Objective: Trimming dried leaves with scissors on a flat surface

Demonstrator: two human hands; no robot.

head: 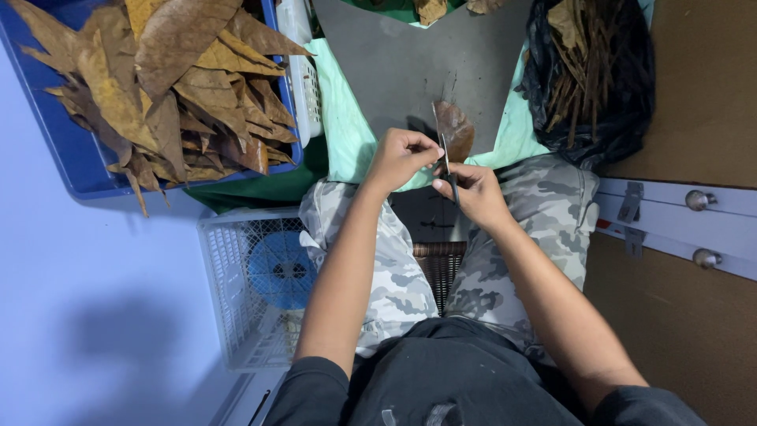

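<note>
Hands meet at near edge of grey board [394,71] laid across the lap. Left hand [402,158] pinched shut on near end of brown dried leaf [456,130]; right hand [471,193] closed around thin blade [448,162] set against it. Blue tub [67,158] of dried leaves off board's left edge; black bag [623,118] of stems off right edge.

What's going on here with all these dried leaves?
A seated person holds a brown dried leaf over a grey board on their lap. The left hand pinches its edge, while the right hand holds a thin blade against it. A blue tray piled with leaves sits to the left, a black bag of stems to the right.
</note>
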